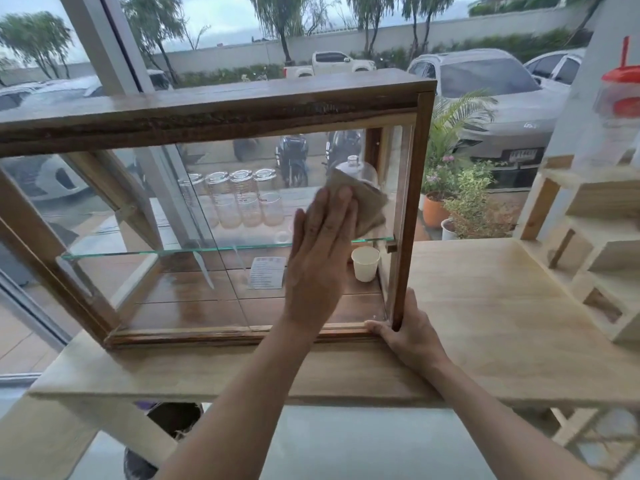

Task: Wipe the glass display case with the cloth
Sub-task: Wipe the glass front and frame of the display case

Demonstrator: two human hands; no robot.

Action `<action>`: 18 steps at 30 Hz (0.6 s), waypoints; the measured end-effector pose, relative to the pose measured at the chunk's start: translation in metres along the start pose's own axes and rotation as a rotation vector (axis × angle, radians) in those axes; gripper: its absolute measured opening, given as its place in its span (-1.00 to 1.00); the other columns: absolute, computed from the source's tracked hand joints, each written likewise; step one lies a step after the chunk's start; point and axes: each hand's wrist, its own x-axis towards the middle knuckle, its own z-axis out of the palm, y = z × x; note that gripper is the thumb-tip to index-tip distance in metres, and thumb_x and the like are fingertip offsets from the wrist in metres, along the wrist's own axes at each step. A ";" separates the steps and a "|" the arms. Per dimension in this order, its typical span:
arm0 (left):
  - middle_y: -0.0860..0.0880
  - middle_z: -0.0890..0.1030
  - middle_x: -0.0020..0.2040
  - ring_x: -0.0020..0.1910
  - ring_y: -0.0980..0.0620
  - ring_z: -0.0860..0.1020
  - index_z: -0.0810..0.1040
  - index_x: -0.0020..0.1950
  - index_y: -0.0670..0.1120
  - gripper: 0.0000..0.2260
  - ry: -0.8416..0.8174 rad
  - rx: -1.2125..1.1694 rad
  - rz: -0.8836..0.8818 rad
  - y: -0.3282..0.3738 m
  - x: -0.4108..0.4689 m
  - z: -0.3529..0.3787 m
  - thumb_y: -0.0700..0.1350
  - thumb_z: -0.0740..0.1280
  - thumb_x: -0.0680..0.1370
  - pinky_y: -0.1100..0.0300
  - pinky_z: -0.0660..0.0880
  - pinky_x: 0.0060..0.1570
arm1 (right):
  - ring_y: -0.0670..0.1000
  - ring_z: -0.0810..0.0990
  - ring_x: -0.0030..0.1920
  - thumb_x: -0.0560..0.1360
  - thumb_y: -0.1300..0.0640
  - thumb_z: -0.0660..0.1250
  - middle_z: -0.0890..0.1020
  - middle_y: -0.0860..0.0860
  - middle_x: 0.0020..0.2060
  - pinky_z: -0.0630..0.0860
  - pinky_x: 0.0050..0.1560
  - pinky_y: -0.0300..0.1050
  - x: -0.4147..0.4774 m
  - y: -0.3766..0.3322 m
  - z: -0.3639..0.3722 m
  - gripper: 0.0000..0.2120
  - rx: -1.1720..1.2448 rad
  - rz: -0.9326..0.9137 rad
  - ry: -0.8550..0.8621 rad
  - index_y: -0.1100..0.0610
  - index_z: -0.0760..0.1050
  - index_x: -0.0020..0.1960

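Observation:
A wooden-framed glass display case (410, 202) stands on a pale wooden table (485, 306). My left hand (320, 251) lies flat against the case's front glass near its right side, fingers up, pressing a beige cloth (363, 199) onto the pane. The cloth bunches out above and to the right of my fingertips. My right hand (407, 332) grips the lower right corner of the case's frame, thumb along the bottom rail. Inside, several upturned glasses (239, 197) stand on a glass shelf (145, 252), with a white paper cup (365, 263) and a printed card (266, 277) below.
A light wooden rack (595, 251) stands on the table's right side, with a red-lidded container (620, 95) on top. The case's left door hangs open at an angle (114, 202). Behind is a window onto potted plants (460, 199) and parked cars. A dark bin (166, 424) sits under the table.

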 end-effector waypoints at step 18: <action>0.02 -0.11 0.63 0.60 -0.07 -0.10 0.13 0.56 -0.19 -0.40 -0.081 -0.067 -0.207 0.044 -0.061 0.024 -0.32 0.11 0.50 -0.07 -0.04 0.56 | -0.29 0.56 -0.33 0.36 0.07 0.55 0.53 -0.15 -0.41 0.36 -0.34 -0.36 -0.001 -0.003 0.000 -0.47 0.010 -0.011 -0.009 0.00 0.27 0.13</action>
